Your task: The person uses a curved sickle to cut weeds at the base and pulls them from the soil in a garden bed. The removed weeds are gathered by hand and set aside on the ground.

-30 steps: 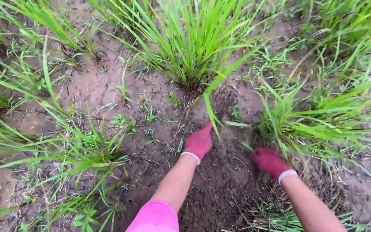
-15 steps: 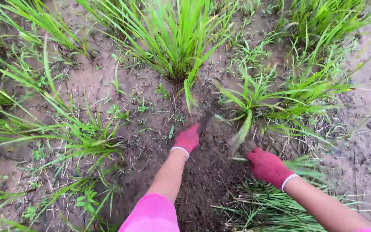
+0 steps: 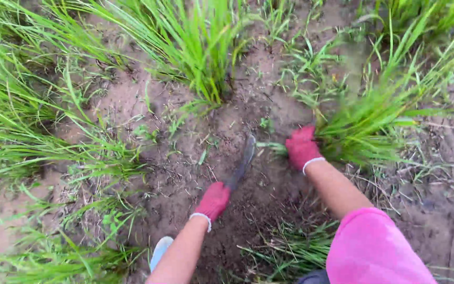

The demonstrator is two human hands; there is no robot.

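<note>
on the bare brown soil (image 3: 269,194) between the grass clumps, we see our left hand (image 3: 214,200), in a red glove, closed around the handle of a dark curved blade (image 3: 244,160) whose tip rests on the dirt. our right hand (image 3: 302,148), gloved the same, is closed on the base of a grass tuft (image 3: 366,126) just to the right of the blade. a taller grass clump (image 3: 195,47) stands beyond, and cut grass (image 3: 285,247) lies near our pink sleeve (image 3: 371,247).
</note>
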